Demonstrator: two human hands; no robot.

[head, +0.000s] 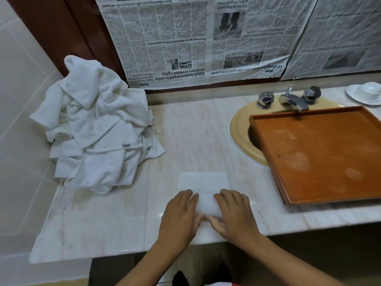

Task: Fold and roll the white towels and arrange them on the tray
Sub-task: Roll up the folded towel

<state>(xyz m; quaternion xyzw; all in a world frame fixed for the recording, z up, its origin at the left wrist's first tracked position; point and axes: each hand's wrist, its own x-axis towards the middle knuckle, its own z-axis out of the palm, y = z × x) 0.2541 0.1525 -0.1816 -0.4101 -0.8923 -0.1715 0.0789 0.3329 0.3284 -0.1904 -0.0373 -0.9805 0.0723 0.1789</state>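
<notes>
Beneath my left grip [181, 211] and right grip [233, 213], at the near edge of the desk [195, 131], lies the folded towel [203, 182]. Both grips curl over its near end, thumbs tucked under, side by side so the roll starts even. The flat remainder stretches ahead of my fingers. The pile of towels [97, 129] waits well left of my left grip. The tray [321, 145] sits right of my right grip, across the sink [237, 129], handy for finished rolls.

I see the towel heap [97, 129] left on the counter [193, 131], the tray [321, 153] right over the sink [240, 129], a folded towel [203, 181] between.
</notes>
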